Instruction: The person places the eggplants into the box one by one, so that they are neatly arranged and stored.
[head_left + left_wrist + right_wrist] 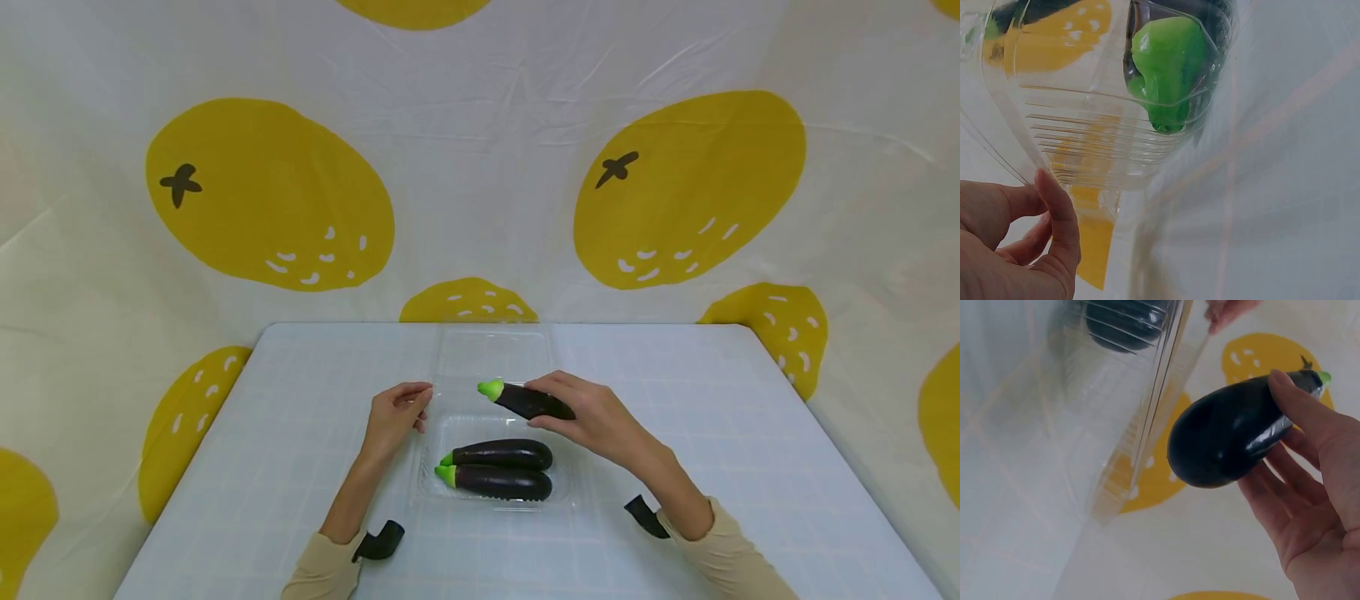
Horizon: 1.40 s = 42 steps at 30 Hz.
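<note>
My right hand [588, 410] grips a dark purple eggplant [534, 402] with a green cap, holding it above the back part of a clear plastic clamshell container [450, 429]. In the right wrist view, the thumb and fingers wrap the held eggplant [1229, 434] near its capped end. Two more eggplants, a back one [506, 453] and a front one [501, 483], lie side by side in the container's base, caps to the left. Its lid [491, 352] lies folded back. My left hand [393, 421] pinches the container's left edge near the hinge between thumb and index finger.
The container stands on a white table [262, 450] with a faint check pattern. Behind it hangs a pale cloth [480, 167] printed with large yellow fruit. A black strap piece [381, 540] hangs at the left wrist, another [647, 517] at the right.
</note>
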{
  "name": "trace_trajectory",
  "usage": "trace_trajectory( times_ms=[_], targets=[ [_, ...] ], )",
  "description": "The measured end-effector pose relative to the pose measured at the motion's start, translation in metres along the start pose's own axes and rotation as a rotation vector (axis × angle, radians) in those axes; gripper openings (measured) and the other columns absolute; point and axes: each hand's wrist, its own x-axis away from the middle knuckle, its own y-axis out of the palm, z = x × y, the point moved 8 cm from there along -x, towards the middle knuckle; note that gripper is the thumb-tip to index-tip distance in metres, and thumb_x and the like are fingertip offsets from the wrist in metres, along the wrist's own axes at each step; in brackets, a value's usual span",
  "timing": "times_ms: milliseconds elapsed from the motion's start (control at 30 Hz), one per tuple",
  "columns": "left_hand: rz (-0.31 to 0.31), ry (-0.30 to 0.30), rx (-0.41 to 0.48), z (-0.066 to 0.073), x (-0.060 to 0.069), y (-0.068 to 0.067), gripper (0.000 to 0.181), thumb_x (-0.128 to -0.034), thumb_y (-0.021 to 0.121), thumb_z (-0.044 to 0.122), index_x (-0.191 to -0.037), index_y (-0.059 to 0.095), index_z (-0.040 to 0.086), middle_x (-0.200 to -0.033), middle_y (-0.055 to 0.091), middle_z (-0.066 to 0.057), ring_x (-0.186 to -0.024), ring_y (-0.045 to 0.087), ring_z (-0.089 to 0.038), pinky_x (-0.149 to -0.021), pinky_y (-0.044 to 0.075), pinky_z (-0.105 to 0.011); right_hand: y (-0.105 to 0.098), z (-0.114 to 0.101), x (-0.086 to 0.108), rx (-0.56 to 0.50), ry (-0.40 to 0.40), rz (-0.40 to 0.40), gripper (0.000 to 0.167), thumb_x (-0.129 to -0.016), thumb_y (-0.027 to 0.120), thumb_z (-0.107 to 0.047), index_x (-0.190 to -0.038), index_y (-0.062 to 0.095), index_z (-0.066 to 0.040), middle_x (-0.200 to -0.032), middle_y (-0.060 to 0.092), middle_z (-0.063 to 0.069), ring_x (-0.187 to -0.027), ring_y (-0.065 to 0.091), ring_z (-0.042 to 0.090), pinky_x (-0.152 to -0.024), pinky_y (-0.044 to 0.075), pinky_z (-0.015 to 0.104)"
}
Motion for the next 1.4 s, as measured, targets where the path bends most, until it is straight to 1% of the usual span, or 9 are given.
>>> trace_trajectory(
  times_ms=[167, 433, 633, 767, 900, 1200, 1400],
  targets=[
    [0.001, 0.001, 0.005, 0.001, 0.001, 0.0, 0.029, -0.0981, 0.072, 0.013, -0.119, 0.069, -0.007, -0.096, 0.068, -0.023, -0.067, 0.058, -0.016, -0.052, 0.051, -0.021, 0.013, -0.002, -0.004, -0.004, -0.024, -0.017, 0.048, -0.081, 0.089, -0.021, -0.124, 0.07, -0.011, -0.115, 0.07, 0.001, -0.091, 0.067, 0.013, -0.075, 0.06, 0.028],
    [0.008, 0.004, -0.018, 0.001, 0.0, 0.0, 0.028, -0.0986, 0.071, 0.014, -0.119, 0.07, -0.006, -0.095, 0.069, -0.021, -0.067, 0.058, -0.017, -0.053, 0.051, -0.021, 0.029, -0.003, -0.008, 0.005, -0.068, -0.043, 0.045, -0.082, 0.088, -0.02, -0.123, 0.071, -0.01, -0.114, 0.071, 0.003, -0.091, 0.068, 0.014, -0.075, 0.06, 0.029],
    [0.003, 0.011, -0.015, -0.001, -0.001, 0.0, 0.03, -0.0984, 0.071, 0.012, -0.12, 0.068, -0.009, -0.096, 0.069, -0.022, -0.065, 0.057, -0.014, -0.052, 0.051, -0.021, 0.04, -0.001, -0.007, 0.015, -0.067, -0.087, 0.044, -0.085, 0.086, -0.021, -0.124, 0.071, -0.009, -0.117, 0.07, 0.004, -0.095, 0.068, 0.016, -0.078, 0.06, 0.03],
    [0.005, 0.015, -0.013, -0.001, -0.001, 0.0, 0.028, -0.0985, 0.071, 0.012, -0.118, 0.069, -0.008, -0.098, 0.069, -0.024, -0.065, 0.058, -0.013, -0.052, 0.051, -0.021, 0.047, 0.001, -0.007, 0.023, -0.071, -0.117, 0.043, -0.086, 0.085, -0.022, -0.125, 0.07, -0.008, -0.118, 0.07, 0.004, -0.098, 0.069, 0.016, -0.081, 0.06, 0.031],
    [0.005, 0.013, -0.008, -0.001, -0.001, 0.0, 0.025, -0.099, 0.07, 0.01, -0.117, 0.07, -0.008, -0.097, 0.068, -0.026, -0.065, 0.057, -0.013, -0.053, 0.051, -0.02, 0.052, 0.002, -0.007, 0.041, -0.084, -0.132, 0.043, -0.087, 0.084, -0.024, -0.124, 0.07, -0.008, -0.117, 0.069, 0.004, -0.099, 0.068, 0.016, -0.082, 0.059, 0.031],
    [0.014, 0.011, -0.018, 0.0, -0.001, 0.0, 0.023, -0.0989, 0.069, 0.008, -0.116, 0.07, -0.008, -0.095, 0.068, -0.026, -0.064, 0.057, -0.014, -0.053, 0.051, -0.021, 0.061, 0.005, -0.006, 0.066, -0.124, -0.143, 0.043, -0.086, 0.085, -0.023, -0.124, 0.07, -0.007, -0.115, 0.069, 0.006, -0.101, 0.068, 0.018, -0.085, 0.059, 0.032],
    [0.008, 0.011, -0.01, 0.0, -0.001, 0.0, 0.024, -0.0989, 0.07, 0.009, -0.116, 0.07, -0.008, -0.096, 0.068, -0.026, -0.065, 0.058, -0.015, -0.053, 0.051, -0.02, 0.066, 0.008, -0.007, 0.057, -0.114, -0.165, 0.04, -0.088, 0.083, -0.02, -0.123, 0.069, -0.006, -0.114, 0.069, 0.005, -0.102, 0.068, 0.018, -0.085, 0.059, 0.033]
  ],
)
